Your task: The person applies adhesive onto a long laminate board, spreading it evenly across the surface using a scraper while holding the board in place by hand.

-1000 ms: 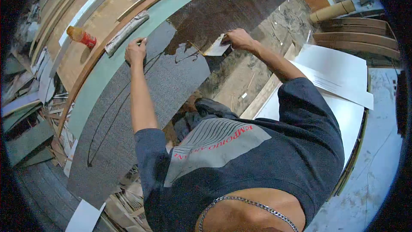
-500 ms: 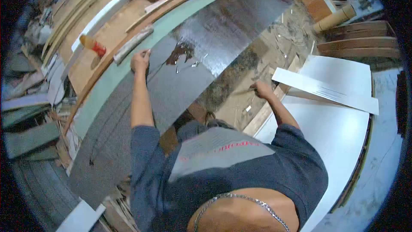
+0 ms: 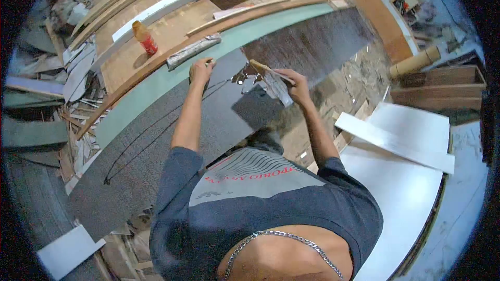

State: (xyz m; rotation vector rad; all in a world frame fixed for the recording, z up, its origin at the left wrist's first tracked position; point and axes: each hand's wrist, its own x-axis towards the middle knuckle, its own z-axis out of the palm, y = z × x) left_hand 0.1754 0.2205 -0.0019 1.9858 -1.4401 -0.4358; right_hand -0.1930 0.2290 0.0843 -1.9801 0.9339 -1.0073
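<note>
A long dark grey sheet (image 3: 156,119) lies in front of me, its far part coated in wet brown, streaky liquid (image 3: 312,36). My left hand (image 3: 200,71) is closed at the sheet's far long edge, fingers curled over it. In my right hand (image 3: 297,86) is a flat spreader (image 3: 278,88) with a yellowish edge, tilted against the sheet. Beside its blade sits a glossy brown puddle (image 3: 245,79). Thin dark lines of liquid run from there toward the sheet's near left end. A pale green board (image 3: 133,101) shows along the sheet's far side.
A red-labelled bottle (image 3: 145,37) stands on plywood beyond a wooden strip, near a wrapped roll (image 3: 194,51). White panels (image 3: 396,177) lie to my right, with a loose white strip (image 3: 393,143) across them. A cardboard tube (image 3: 415,62) and wood scraps lie farther off.
My right hand has moved left and away from me, bringing the spreader onto the wet patch. My left hand stays at the sheet's edge. The camera view has shifted.
</note>
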